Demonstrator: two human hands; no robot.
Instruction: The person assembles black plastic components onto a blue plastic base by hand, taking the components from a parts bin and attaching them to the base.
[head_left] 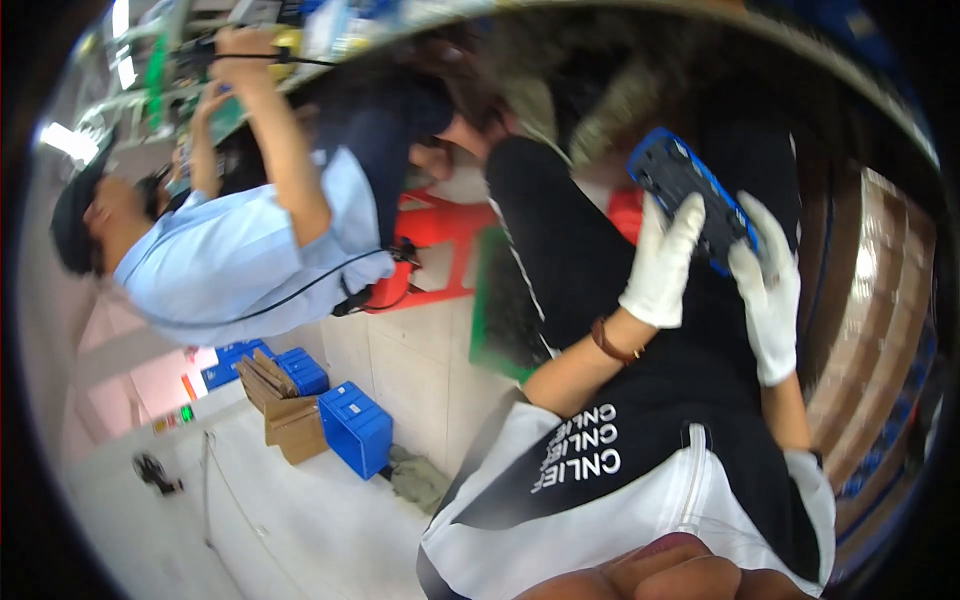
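Together the gloved left hand (662,262) and right hand (768,290) clasp the blue-edged black part (690,195) between them.

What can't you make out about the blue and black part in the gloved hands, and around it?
Head view only:
- Blue and black part: motion-blurred, so its surface detail is unreadable; the left hand and right hand cover its lower half.
- Fingers: hidden under white gloves, so the grip is unclear.
- Co-worker's raised hands: what they hold is too small and blurred.
- Stacked cardboard boxes: bent and cut off by the right rim.
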